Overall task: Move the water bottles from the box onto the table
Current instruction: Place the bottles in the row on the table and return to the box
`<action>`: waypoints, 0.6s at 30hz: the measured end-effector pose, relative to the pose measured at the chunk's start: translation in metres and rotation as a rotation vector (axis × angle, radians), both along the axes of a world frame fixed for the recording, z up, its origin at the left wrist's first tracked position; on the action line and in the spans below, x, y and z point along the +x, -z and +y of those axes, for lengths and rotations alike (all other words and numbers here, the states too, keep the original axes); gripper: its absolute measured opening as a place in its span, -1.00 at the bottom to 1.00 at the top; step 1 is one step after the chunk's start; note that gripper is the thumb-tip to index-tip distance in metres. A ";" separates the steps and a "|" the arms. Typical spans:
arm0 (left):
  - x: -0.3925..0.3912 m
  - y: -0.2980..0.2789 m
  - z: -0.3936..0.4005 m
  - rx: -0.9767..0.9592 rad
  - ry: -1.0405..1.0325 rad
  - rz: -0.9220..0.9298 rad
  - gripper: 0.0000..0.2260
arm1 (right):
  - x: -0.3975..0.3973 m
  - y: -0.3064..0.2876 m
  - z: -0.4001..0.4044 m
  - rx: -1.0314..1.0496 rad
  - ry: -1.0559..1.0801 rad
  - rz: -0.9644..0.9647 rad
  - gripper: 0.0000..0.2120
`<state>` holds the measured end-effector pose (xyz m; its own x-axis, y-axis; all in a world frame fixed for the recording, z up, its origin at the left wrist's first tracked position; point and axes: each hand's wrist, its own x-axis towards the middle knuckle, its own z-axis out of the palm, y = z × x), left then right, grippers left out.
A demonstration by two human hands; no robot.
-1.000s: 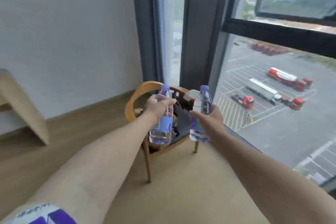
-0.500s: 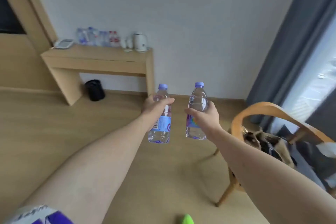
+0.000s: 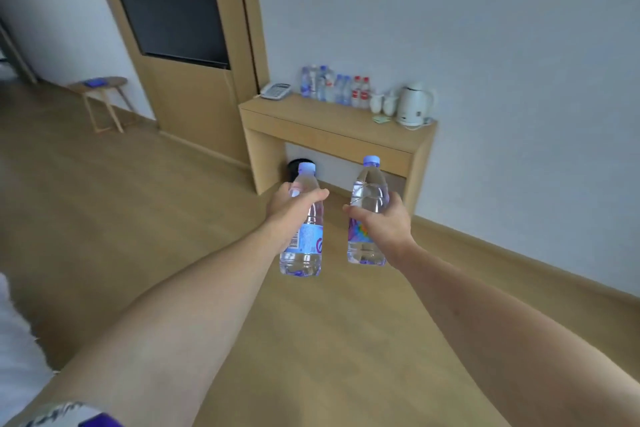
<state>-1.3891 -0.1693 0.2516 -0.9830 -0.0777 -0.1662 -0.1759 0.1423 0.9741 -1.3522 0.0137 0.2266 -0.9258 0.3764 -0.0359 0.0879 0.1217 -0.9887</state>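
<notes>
My left hand grips a clear water bottle with a pale blue cap, held upright in front of me. My right hand grips a second clear water bottle, also upright, a little to the right. Both are held in the air above the wooden floor. Ahead stands a light wooden table against the wall, with several water bottles lined up at its back edge. The box is out of view.
On the table sit a white phone, two white cups and a white kettle. A dark bin stands under it. A tall wooden panel with a black screen is left; a small stool stands beyond.
The view has swung left from the window and chair to the table, which is now nearer and more central. Both hands keep their bottles upright.
</notes>
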 end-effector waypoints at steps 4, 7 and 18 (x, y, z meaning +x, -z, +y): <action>-0.061 -0.001 -0.016 -0.001 -0.061 0.004 -0.51 | -0.076 -0.006 -0.017 0.004 -0.051 -0.001 -0.42; -0.107 0.005 -0.030 -0.003 -0.094 0.005 -0.53 | -0.128 -0.002 -0.033 0.029 -0.095 -0.022 -0.35; -0.346 0.043 -0.095 0.006 -0.065 -0.021 -0.51 | -0.362 0.027 -0.107 0.068 -0.075 -0.068 -0.36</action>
<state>-1.7356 -0.2644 0.2083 -0.9723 -0.1403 -0.1869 -0.2046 0.1245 0.9709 -1.7146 -0.0938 0.1995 -0.9477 0.3100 -0.0764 0.1425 0.1966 -0.9701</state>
